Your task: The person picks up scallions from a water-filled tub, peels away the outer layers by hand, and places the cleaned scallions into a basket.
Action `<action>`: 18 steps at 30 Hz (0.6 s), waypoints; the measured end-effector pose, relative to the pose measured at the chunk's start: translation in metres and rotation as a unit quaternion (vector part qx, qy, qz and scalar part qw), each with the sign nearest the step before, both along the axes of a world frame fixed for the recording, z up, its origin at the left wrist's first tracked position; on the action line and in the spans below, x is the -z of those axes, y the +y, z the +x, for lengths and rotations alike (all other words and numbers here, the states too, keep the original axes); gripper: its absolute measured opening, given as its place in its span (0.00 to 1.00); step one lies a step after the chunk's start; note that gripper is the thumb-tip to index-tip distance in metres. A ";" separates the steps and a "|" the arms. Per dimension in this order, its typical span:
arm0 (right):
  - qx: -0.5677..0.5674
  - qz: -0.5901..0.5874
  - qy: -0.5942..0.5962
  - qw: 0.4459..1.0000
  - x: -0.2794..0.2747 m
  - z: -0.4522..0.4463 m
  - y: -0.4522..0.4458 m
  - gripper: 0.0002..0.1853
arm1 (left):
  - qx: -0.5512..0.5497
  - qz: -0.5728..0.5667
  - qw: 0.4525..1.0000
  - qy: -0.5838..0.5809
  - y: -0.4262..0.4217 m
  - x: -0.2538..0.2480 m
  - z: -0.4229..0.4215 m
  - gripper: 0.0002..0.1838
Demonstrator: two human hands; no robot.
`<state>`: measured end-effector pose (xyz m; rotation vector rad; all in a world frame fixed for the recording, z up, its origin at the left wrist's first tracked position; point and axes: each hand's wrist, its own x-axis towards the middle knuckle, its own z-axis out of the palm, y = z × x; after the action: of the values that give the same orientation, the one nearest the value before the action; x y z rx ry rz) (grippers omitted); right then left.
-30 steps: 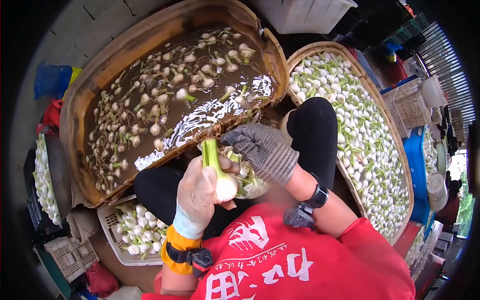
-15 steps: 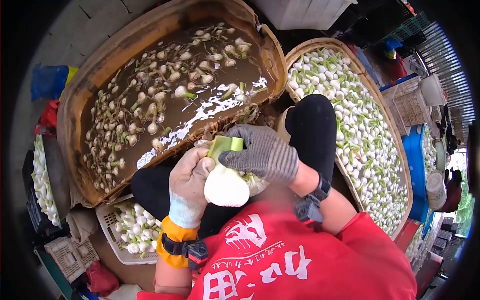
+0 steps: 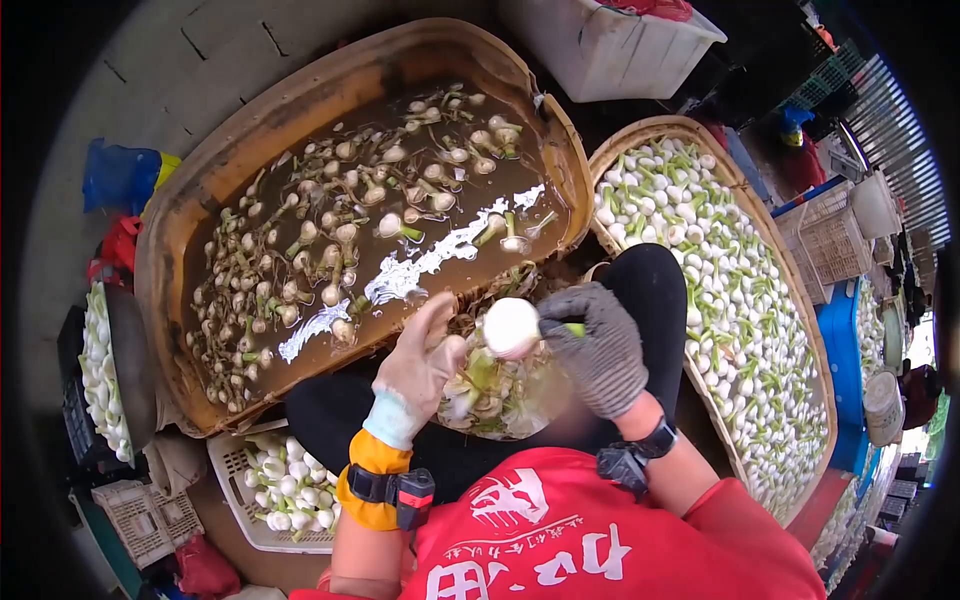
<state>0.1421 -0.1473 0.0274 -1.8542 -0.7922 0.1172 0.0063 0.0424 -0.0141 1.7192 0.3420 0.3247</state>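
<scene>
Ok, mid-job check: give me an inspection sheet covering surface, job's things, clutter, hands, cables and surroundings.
Surface: no bench seen under the work; leafy peelings are heaped there.
Job's things: one white bulb in hand; browner bulbs in a tub of brown water; pale bulbs with green stems in the long tray, more in the white basket.
Clutter: red bag and plastic crate at lower left.
Hands: right hand grips the white bulb at its stem end; left hand open beside it, apart from the bulb.
Cables: nothing seen.
Surroundings: white bin beyond the tub; blue tub at far right.
</scene>
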 end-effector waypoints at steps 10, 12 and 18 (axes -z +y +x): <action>-0.159 -0.063 0.148 0.974 0.024 -0.012 0.029 0.16 | -0.179 0.572 0.794 0.098 0.151 -0.034 -0.124 0.08; -0.139 -0.089 0.177 0.970 0.047 -0.006 0.026 0.14 | -0.379 0.283 0.860 0.190 0.187 -0.034 -0.203 0.13; -0.235 -0.179 0.197 0.935 0.070 0.000 0.052 0.08 | -0.343 0.037 0.906 0.244 0.172 -0.063 -0.173 0.16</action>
<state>0.1418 -0.0957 -0.0422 -1.8479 -0.9541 0.9652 -0.1667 0.2148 0.0492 1.6926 1.3333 0.4113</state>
